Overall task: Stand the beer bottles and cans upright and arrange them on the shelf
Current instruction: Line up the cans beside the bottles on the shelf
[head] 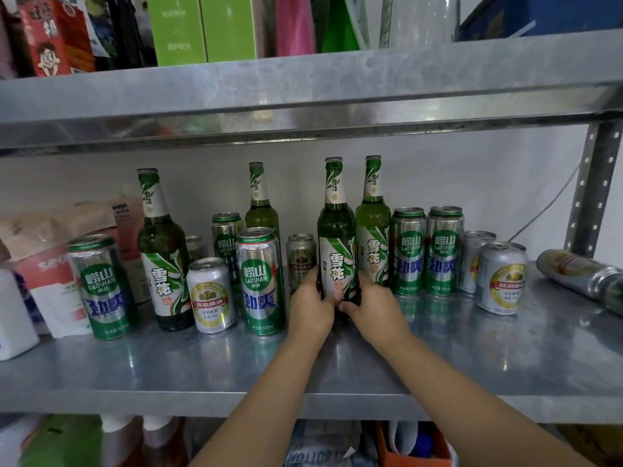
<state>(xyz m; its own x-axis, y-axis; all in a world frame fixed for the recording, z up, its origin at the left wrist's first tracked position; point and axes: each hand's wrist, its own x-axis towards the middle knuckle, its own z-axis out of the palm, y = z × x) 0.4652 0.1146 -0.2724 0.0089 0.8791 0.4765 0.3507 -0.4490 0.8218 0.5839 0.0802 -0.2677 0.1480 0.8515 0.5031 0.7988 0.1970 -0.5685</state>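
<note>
Gripping a green beer bottle low on its body, the left grip and the right grip close round it from either side, thumbs almost meeting in front. The bottle stands upright and capped near the middle of the metal shelf, just in front of a paler green bottle, also capped.

Two more capped bottles stand upright to the left: one near the front and one at the back. How full any bottle is cannot be told.

Tall green cans stand among them: one at the far left, one left of the hands, and a touching pair right of the paler bottle. Short silver cans stand at the left and the right. One can lies on its side at the far right, well apart from the hands.

Below the shelf, an orange bin holds white and blue items, too blurred to name.
</note>
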